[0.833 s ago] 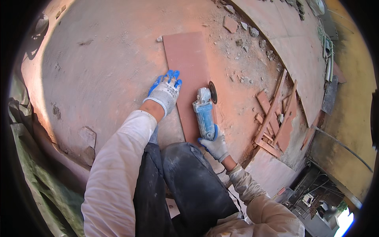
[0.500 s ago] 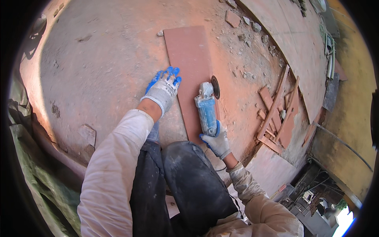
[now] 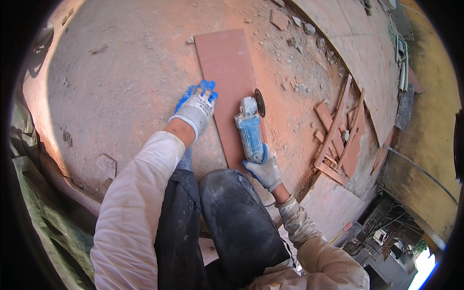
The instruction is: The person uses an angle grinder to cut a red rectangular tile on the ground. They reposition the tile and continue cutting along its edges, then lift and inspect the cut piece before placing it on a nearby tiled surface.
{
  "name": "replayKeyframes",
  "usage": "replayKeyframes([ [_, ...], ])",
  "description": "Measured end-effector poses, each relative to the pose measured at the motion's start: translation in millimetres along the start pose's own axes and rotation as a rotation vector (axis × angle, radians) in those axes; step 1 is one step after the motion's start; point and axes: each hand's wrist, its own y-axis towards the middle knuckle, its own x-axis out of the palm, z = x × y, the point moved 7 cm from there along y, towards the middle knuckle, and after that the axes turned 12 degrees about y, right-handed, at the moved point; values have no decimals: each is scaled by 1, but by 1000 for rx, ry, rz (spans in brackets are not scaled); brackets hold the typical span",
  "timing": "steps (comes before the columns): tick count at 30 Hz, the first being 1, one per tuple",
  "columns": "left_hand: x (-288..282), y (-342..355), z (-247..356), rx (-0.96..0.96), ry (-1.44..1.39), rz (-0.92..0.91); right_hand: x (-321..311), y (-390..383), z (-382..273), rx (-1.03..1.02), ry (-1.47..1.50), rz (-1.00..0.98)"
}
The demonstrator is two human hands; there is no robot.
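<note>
A long reddish-brown tile point(image 3: 227, 58) lies flat on the dusty ground, stretching away from my knees. My left hand point(image 3: 197, 107), in a grey and blue work glove, rests with fingers stretched over the tile's left edge. In the same kind of glove, my right hand point(image 3: 265, 169) is wrapped round the rear of a blue angle grinder point(image 3: 251, 135). The grinder lies over the tile's right part, its dark round disc point(image 3: 260, 102) at the tile's right edge. Whether the disc touches the tile I cannot tell.
Cut tile strips point(image 3: 334, 125) lie in a pile to the right. Stone rubble point(image 3: 309, 29) and a broken tile piece point(image 3: 279, 19) are at the far right. A flat stone point(image 3: 106, 165) lies on the left, near a green tarp point(image 3: 43, 212). A yellowish wall point(image 3: 432, 96) stands at the right.
The whole view has shifted slightly, moving the tile, hands and grinder a little up and left in the picture. Both hands keep their places on the tile and the grinder.
</note>
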Motion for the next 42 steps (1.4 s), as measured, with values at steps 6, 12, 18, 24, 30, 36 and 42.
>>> replayKeyframes([
  [6, -3, 0, -1, 6, 17, -15, 0, 1, -5, -62, -34, -2],
  [12, -5, 1, -1, 5, 23, -51, -1, 4, -5, -49, -76, -16],
  [18, -5, 3, -1, 7, 5, -94, 0, 5, -6, -83, -36, 2],
  [24, -4, 4, -1, -4, -25, -92, -1, 7, -6, -35, -88, 1],
  [30, -5, 2, -1, -1, -16, -107, -1, 9, -9, -20, -32, -4],
  [36, -7, -1, 0, -5, 23, -84, 0, 12, -14, -64, 10, -10],
  [42, -8, -2, -3, -21, -37, -85, 0, 13, -20, -72, -22, -27],
])
